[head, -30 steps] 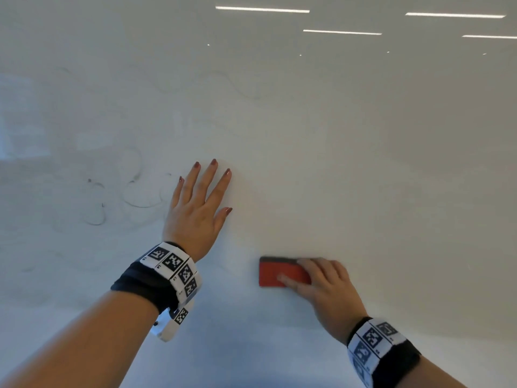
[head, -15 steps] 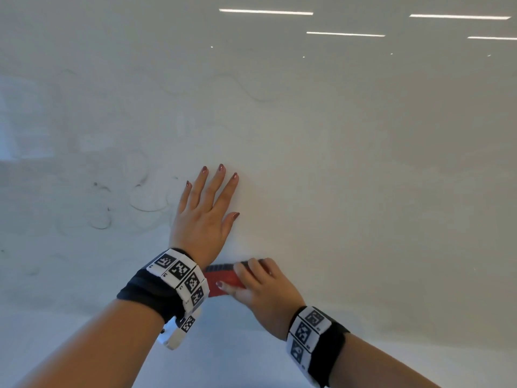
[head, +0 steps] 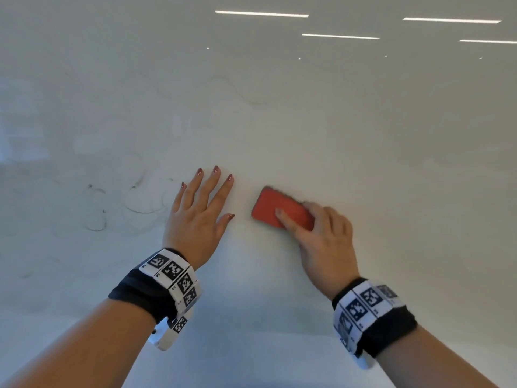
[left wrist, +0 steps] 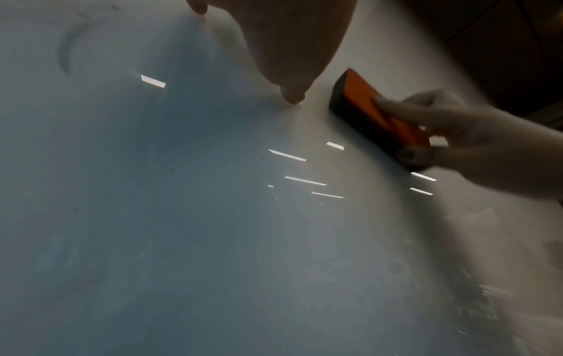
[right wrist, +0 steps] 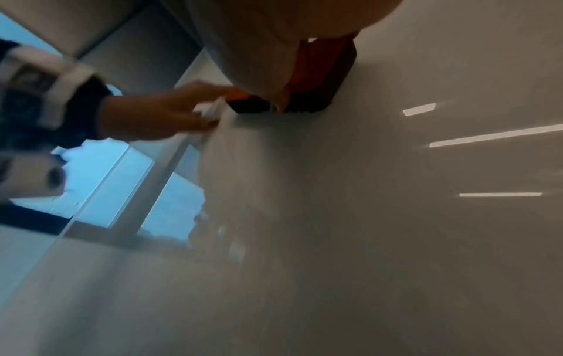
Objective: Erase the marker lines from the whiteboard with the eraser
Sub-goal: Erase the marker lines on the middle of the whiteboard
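Note:
A glossy whiteboard [head: 363,135] fills the head view. Faint dark marker loops [head: 140,203] remain left of my left hand, and a fainter wavy line [head: 246,93] runs higher up. My left hand [head: 198,217] lies flat on the board with straight, spread fingers. Just right of it, my right hand [head: 321,236] grips a red eraser [head: 277,205] with a dark felt base and presses it tilted against the board. The left wrist view shows the eraser [left wrist: 374,113] held by the right hand [left wrist: 475,144]. In the right wrist view the eraser [right wrist: 320,72] sits under my palm.
Ceiling lights reflect as bright bars [head: 261,14] at the board's upper right. The board's lower edge [head: 251,336] runs below my wrists. In the right wrist view a window reflection [right wrist: 127,183] and my left wrist band [right wrist: 39,79] appear at the left.
My right hand swept the eraser left under my left wrist, then back right and upward; it now sits tilted beside my left thumb. My left hand stayed flat on the board.

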Available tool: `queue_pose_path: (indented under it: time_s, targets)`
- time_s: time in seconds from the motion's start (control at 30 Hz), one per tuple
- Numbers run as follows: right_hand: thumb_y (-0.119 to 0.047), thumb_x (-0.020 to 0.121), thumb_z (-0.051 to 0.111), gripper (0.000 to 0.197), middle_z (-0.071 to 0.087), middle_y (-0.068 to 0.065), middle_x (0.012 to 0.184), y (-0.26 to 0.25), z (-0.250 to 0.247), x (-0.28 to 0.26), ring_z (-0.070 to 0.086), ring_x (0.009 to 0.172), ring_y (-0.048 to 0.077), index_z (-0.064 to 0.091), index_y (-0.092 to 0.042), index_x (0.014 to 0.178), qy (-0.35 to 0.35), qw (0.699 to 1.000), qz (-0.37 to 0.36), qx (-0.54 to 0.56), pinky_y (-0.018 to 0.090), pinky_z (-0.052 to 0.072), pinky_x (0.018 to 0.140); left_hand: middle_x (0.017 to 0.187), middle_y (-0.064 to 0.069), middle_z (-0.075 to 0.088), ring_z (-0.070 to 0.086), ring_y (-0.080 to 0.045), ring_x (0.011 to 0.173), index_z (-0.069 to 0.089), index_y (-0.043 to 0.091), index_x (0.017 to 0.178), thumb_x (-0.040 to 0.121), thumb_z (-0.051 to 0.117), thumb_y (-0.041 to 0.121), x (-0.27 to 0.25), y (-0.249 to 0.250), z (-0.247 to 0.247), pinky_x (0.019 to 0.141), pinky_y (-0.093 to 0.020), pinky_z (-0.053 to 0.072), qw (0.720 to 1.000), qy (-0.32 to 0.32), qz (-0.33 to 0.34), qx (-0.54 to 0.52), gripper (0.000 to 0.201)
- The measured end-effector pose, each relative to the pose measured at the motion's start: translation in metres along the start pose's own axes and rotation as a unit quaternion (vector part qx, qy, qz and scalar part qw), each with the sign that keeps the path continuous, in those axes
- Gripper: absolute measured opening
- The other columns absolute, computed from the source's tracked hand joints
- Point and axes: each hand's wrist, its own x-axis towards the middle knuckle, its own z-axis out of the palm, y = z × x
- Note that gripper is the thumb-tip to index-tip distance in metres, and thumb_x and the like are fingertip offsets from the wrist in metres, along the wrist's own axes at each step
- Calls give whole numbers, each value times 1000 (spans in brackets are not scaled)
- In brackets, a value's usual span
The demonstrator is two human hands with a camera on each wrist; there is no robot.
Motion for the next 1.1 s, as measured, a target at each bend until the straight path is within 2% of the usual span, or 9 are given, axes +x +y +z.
queue_pose_path:
  time_s: [0.13, 0.23, 0.37, 0.47, 0.6, 0.7, 0.77, 0.93, 1.1]
  targets:
    - [-10, 83, 64, 68, 42, 14, 128, 14, -18, 35, 39, 107, 33, 41, -37, 141, 54, 995, 80, 16, 48, 31, 90, 156, -2, 19, 14, -25, 143, 22, 23, 149, 93, 41, 44, 1, 2, -1, 114, -46, 21, 1000, -6, -3, 15, 63]
    - [-9, 82, 65, 70, 41, 14, 128, 11, -16, 36, 39, 107, 34, 40, -36, 141, 52, 995, 83, 12, 49, 31, 90, 156, -3, 17, 14, -26, 143, 22, 23, 149, 92, 41, 44, 1, 4, -2, 113, -47, 23, 1000, -11, -7, 23, 63]
    - [-7, 79, 65, 73, 42, 14, 128, 8, -9, 28, 41, 105, 34, 41, -36, 142, 33, 999, 29, -11, 46, 29, 87, 156, -3, 18, 16, -26, 143, 23, 22, 149, 92, 41, 43, 1, 6, -5, 112, -48, 26, 999, -14, -15, 32, 63]
    - [-4, 76, 53, 73, 45, 14, 127, 0, 0, 11, 42, 103, 34, 42, -37, 141, -1, 999, -30, -21, 44, 29, 85, 156, -4, 19, 17, -26, 143, 24, 22, 148, 92, 41, 44, 1, 7, -7, 112, -48, 27, 999, -17, -16, 29, 63]
    - [-11, 80, 36, 63, 49, 11, 126, -14, 18, -25, 47, 105, 32, 46, -35, 138, -84, 989, -125, -7, 45, 31, 88, 156, -3, 17, 15, -25, 143, 23, 22, 149, 92, 41, 45, 1, 6, -9, 114, -47, 21, 999, -23, -11, 38, 64]
    - [-12, 81, 34, 62, 49, 10, 126, -14, 17, -24, 48, 104, 31, 46, -35, 137, -91, 985, -143, -13, 44, 32, 88, 157, -3, 15, 13, -24, 144, 22, 21, 149, 93, 39, 45, 7, 2, -15, 115, -46, 16, 999, -12, -11, 38, 64]
    - [-12, 80, 40, 63, 51, 10, 125, -14, 10, -6, 48, 103, 31, 47, -36, 137, -61, 991, -119, -7, 43, 31, 86, 157, -3, 15, 12, -24, 144, 22, 22, 149, 93, 38, 45, 15, -2, -20, 115, -47, 17, 999, 1, -11, 34, 63]
    - [-18, 83, 63, 62, 49, 14, 125, 2, -27, 72, 42, 103, 31, 45, -37, 139, 53, 999, 12, 2, 43, 31, 84, 157, -3, 14, 10, -25, 145, 21, 22, 150, 94, 35, 48, 46, -20, -35, 116, -46, 14, 999, 19, -12, 36, 63]
    - [-29, 91, 59, 56, 45, 16, 127, 19, -48, 124, 41, 109, 34, 40, -34, 143, 115, 987, 110, 0, 48, 35, 89, 158, -2, 10, 8, -23, 145, 13, 20, 151, 94, 32, 52, 66, -42, -44, 117, -45, 12, 999, 18, -20, 48, 69]
